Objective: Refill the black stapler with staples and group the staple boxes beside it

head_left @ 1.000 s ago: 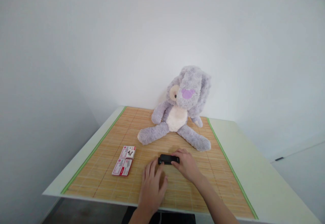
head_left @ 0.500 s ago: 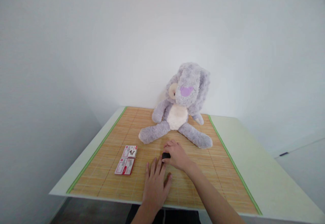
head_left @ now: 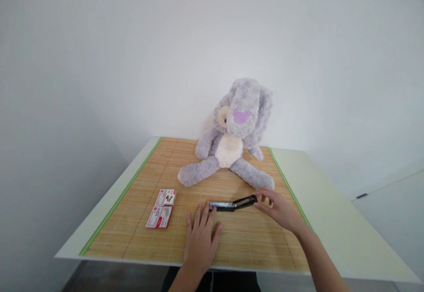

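Note:
A black stapler (head_left: pixel 222 206) lies on the bamboo mat, swung wide open. Its metal staple channel faces up, and its top arm (head_left: pixel 245 202) is folded back to the right, the far end slightly higher in view. My left hand (head_left: pixel 201 239) is flat on the mat, fingers spread, with the fingertips at the stapler's left end. At the other end, the thumb and index finger of my right hand (head_left: pixel 274 208) pinch the tip of the top arm. Two small red-and-white boxes (head_left: pixel 165 197) (head_left: pixel 159 217) with stapler and staple pictures are left of my left hand.
A grey plush rabbit (head_left: pixel 228 150) sits at the back of the mat, its legs spread toward me. The bamboo mat (head_left: pixel 142 203) has green edging and covers most of the pale table (head_left: pixel 344 221). White walls stand behind and at the sides.
The stapler, mostly hidden under my right hand before, is now unfolded and in view. My right hand has moved right with its top arm. My left hand stays nearly in place.

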### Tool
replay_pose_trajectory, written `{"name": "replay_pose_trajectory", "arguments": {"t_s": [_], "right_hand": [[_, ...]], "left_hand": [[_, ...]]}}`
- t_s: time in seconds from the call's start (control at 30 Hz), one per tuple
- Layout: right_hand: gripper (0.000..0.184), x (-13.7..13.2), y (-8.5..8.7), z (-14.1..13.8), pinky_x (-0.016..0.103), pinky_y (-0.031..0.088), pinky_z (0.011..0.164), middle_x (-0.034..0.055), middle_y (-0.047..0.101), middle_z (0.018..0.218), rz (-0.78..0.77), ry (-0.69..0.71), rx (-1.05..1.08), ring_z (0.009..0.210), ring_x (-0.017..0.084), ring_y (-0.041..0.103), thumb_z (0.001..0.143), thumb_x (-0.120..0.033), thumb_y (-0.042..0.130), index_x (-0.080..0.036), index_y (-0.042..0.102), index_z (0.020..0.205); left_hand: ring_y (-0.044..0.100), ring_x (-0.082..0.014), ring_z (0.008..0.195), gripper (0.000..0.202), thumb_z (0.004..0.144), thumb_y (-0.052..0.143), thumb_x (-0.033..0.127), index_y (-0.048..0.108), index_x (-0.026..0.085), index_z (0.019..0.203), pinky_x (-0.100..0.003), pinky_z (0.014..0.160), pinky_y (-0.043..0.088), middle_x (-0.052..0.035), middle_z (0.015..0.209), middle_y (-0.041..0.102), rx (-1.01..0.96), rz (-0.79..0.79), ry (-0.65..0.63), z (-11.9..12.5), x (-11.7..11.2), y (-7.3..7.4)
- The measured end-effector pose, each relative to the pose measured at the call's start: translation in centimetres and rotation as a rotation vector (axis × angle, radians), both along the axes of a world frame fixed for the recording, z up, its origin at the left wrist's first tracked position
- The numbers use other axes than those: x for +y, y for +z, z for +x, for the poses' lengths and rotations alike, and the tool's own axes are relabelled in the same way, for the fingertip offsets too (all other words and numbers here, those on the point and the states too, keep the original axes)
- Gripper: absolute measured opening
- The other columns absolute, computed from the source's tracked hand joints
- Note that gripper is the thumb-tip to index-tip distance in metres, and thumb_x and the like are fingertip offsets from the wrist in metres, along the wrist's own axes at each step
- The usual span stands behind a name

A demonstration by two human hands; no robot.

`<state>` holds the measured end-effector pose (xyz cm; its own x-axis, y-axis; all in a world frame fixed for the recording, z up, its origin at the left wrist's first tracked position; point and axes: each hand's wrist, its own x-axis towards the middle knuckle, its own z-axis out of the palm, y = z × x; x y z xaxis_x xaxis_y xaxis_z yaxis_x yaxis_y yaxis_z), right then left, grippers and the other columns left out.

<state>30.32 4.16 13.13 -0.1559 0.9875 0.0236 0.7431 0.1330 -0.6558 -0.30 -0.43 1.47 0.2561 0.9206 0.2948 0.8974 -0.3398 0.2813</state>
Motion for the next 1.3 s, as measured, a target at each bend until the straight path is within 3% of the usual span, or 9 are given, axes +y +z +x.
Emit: {"name": "replay_pose_trajectory", "arguments": {"t_s": [0.23,0.37,0.57,0.67,0.77,0.87,1.07,1.17,1.3], "right_hand": [[0.051,-2.4,-6.6,1.9,0.034,0.053,0.074,0.0071,0.073,0.094,-0.095,-0.148,0.201,0.084,0.022,0.067,0.093,-0.058,0.057,-0.022,0.069,0.127],[0.062,-3.0,-8.3,1.5,0.034,0.054,0.075,0.0055,0.071,0.093,-0.105,-0.191,0.337,0.084,0.021,0.065,0.089,-0.064,0.061,-0.019,0.065,0.132],[0.072,-4.7,-8.6,1.2,0.034,0.055,0.078,0.0073,0.071,0.107,-0.073,-0.288,0.425,0.091,0.023,0.067,0.088,-0.064,0.064,-0.022,0.053,0.146],[0.069,-6.7,-9.5,0.3,0.035,0.055,0.077,0.0069,0.072,0.098,-0.032,-0.408,0.446,0.088,0.023,0.068,0.090,-0.067,0.059,-0.021,0.057,0.141],[0.066,-9.0,-10.5,-1.7,0.036,0.055,0.077,0.0063,0.073,0.090,-0.035,-0.468,0.461,0.080,0.023,0.067,0.090,-0.071,0.058,-0.019,0.065,0.131],[0.062,-10.7,-10.7,-4.7,0.035,0.056,0.076,0.0082,0.074,0.092,-0.074,-0.421,0.482,0.079,0.024,0.068,0.089,-0.072,0.058,-0.021,0.072,0.121],[0.062,-10.7,-8.7,-9.7,0.033,0.057,0.073,0.0081,0.075,0.088,-0.116,-0.290,0.484,0.080,0.024,0.068,0.089,-0.075,0.055,-0.022,0.075,0.115],[0.062,-9.8,-7.9,-10.9,0.031,0.055,0.068,0.0062,0.073,0.082,-0.116,-0.265,0.449,0.074,0.022,0.066,0.090,-0.075,0.052,-0.023,0.075,0.114],[0.056,-8.9,-8.1,-11.4,0.030,0.050,0.062,0.0050,0.071,0.077,-0.110,-0.223,0.422,0.069,0.021,0.063,0.093,-0.069,0.052,-0.022,0.075,0.113]], "left_hand": [[0.021,-0.0299,0.158,0.056,0.104,0.042,0.038,0.034,0.036,0.160,-0.066,0.126,0.017,-0.0013,0.169,0.029,-0.010,-0.023,0.014,0.1,0.1,-0.2],[0.018,-0.0284,0.159,0.058,0.104,0.043,0.034,0.031,0.035,0.161,-0.064,0.126,0.019,-0.0017,0.170,0.027,-0.036,-0.052,-0.019,-0.1,0.4,-0.3],[0.019,-0.0266,0.159,0.054,0.101,0.044,0.022,0.045,0.035,0.154,-0.057,0.127,0.026,0.0008,0.172,0.021,-0.114,0.009,-0.074,-2.9,0.8,0.1],[0.018,-0.0299,0.159,0.047,0.098,0.051,0.024,0.057,0.031,0.145,-0.058,0.128,0.023,0.0004,0.171,0.024,-0.143,0.112,0.118,-6.0,0.6,0.7],[0.018,-0.0363,0.158,0.048,0.097,0.054,0.027,0.057,0.023,0.144,-0.063,0.127,0.021,-0.0064,0.171,0.022,-0.131,0.179,0.341,-9.0,0.2,1.1],[0.024,-0.0406,0.154,0.044,0.097,0.054,0.027,0.061,0.021,0.141,-0.068,0.123,0.023,-0.0109,0.169,0.027,-0.069,0.188,0.396,-10.6,-0.6,1.0],[0.049,-0.0353,0.134,0.035,0.097,0.055,0.025,0.068,0.033,0.128,-0.061,0.110,0.041,-0.0055,0.151,0.055,-0.056,0.087,0.257,-9.1,-2.2,-0.3],[0.059,-0.0290,0.119,0.031,0.097,0.049,0.019,0.069,0.031,0.118,-0.051,0.101,0.049,-0.0051,0.134,0.066,-0.146,0.020,0.140,-7.7,-2.0,-0.9],[0.061,-0.0259,0.112,0.022,0.099,0.044,0.019,0.064,0.025,0.106,-0.044,0.096,0.050,-0.0077,0.121,0.067,-0.267,-0.034,0.039,-6.0,-1.1,-1.1]]}}
